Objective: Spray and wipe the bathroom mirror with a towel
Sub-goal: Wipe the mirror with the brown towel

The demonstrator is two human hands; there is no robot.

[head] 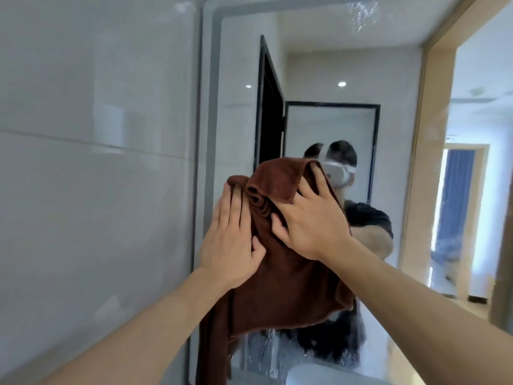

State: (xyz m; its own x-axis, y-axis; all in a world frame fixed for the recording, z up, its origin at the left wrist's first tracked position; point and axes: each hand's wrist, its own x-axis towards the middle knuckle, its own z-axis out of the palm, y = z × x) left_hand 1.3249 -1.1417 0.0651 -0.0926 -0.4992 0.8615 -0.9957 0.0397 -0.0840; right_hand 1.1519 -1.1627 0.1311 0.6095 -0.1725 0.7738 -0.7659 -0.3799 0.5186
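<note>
A brown towel (280,279) hangs bunched against the bathroom mirror (319,65) near its left edge. My left hand (230,240) lies flat on the towel's left side, fingers straight and pointing up, thumb against the cloth. My right hand (311,215) presses the towel's upper right part with fingers spread. Both hands hold the cloth against the glass. Spray droplets (361,15) cling to the mirror's top, and wet streaks (272,354) run down below the towel. No spray bottle is in view.
A glossy grey tiled wall (97,162) fills the left. The mirror has a frosted border (206,120). The reflection shows a person with a headset, a dark door frame and a lit room at the right. A white basin edge (319,376) shows at the bottom.
</note>
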